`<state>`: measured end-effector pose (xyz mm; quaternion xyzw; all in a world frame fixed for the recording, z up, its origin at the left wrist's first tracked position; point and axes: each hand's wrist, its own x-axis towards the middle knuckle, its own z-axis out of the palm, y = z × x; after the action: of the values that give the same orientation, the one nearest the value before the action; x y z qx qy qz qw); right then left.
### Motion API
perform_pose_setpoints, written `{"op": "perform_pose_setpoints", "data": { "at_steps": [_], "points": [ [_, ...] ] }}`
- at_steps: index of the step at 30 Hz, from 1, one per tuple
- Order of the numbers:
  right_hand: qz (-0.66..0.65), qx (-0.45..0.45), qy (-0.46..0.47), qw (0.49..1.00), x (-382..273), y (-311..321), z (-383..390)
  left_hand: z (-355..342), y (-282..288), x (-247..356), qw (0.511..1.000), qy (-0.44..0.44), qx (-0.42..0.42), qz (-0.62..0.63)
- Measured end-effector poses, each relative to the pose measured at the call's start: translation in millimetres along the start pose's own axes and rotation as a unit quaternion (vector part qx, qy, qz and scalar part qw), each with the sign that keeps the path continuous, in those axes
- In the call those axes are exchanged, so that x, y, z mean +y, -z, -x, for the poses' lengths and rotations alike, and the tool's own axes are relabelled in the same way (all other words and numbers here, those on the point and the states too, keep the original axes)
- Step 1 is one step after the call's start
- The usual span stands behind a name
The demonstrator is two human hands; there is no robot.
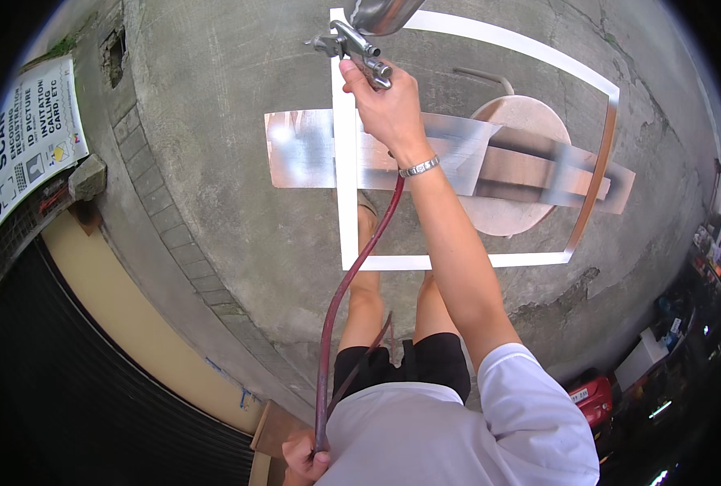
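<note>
The fingers of the right hand [393, 109] are closed around a metal spray gun [348, 44], which is held out over the left side of a white frame [345, 186], near its upper left corner. Those of the left hand [302, 458], low at the picture's edge, are curled around a dark red hose [340, 300] that runs up toward the right wrist; its join to the gun is hidden behind the hand and forearm.

The gun is probably stiff and fairly heavy for its size, pulled on by hose and cup together, and its smooth metal could turn slippery when wet. The handle seems the sound place to grip, clear of the nozzle. The hose looks bendy and tough enough to hold anywhere along its length.

The frame looks thin, rigid and fairly light, best taken by its outer edges; its right side is mostly brown, and any fresh coating would mark easily. Under it, a long, flat board [296, 154] lies across a round stool [510, 219] on the concrete ground [215, 105].

For containers, a metal cup [383, 12] sits by the gun, cut off by the upper edge; what it holds cannot be seen.
</note>
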<state>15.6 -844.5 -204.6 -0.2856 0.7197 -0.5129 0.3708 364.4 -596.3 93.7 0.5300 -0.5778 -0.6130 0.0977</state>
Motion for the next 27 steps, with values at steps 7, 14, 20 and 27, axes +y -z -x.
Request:
{"op": "perform_pose_setpoints", "data": {
  "at_steps": [7,14,20,27],
  "points": [
    [0.133,0.055,-0.008,0.989,15.9,62.5,6.8,-2.4,-15.2,-2.5,1.0,-0.017,-0.017,-0.01],
    [0.189,0.215,-0.026,0.958,64.6,223.9,-16.0,-34.2,-62.6,20.9,0.992,-0.026,-0.109,-0.054],
    [0.196,0.272,-0.071,0.939,91.1,346.5,-23.9,-64.6,-113.4,48.6,0.979,-0.017,-0.185,-0.084],
    [0.231,0.353,-0.075,0.904,119.0,469.9,-25.4,-100.3,-171.1,78.3,0.962,-0.004,-0.251,-0.105]
  ]
}}
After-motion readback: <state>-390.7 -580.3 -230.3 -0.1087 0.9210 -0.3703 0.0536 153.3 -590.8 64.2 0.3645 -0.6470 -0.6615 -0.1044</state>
